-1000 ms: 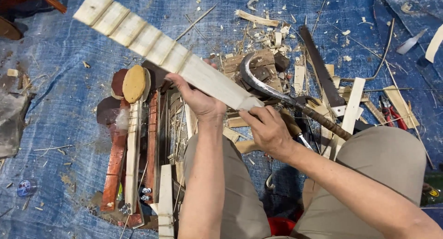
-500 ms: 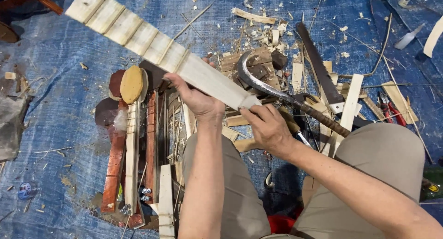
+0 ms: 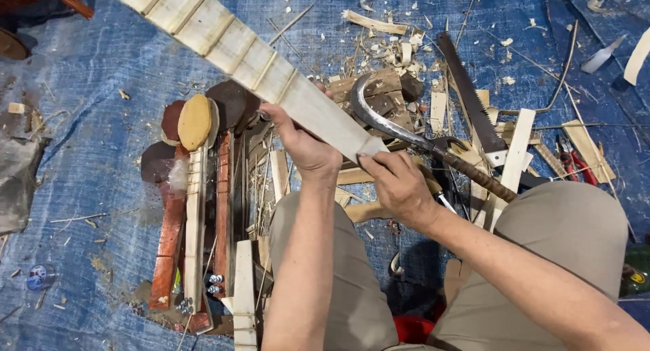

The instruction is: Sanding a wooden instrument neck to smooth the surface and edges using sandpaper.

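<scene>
The left hand [image 3: 306,144] is closed around a long, pale wooden neck [image 3: 250,60], a flat, smooth board crossed by thin raised ribs, which slants from the upper left corner down to its squared end at the middle of the view. The right hand [image 3: 399,185] rests its fingertips on that squared end; it pinches the wood lightly rather than wrapping it. Just beyond the end lies a sickle [image 3: 406,131], its curved grey blade hooked over a rough dark block [image 3: 379,94] and its handle bound in brown cord. Right of it, a saw [image 3: 470,100] with a long dark toothed blade lies on pale slats and curled shavings [image 3: 399,50]. Left of the hands, a row of unfinished instruments [image 3: 196,188] lies side by side: narrow reddish and pale necks with rounded, spoon-shaped heads, one head tan and smooth. All of this sits on a wrinkled blue tarp [image 3: 88,175] littered with chips. The person's knees, in khaki cloth, fill the lower edge.
</scene>
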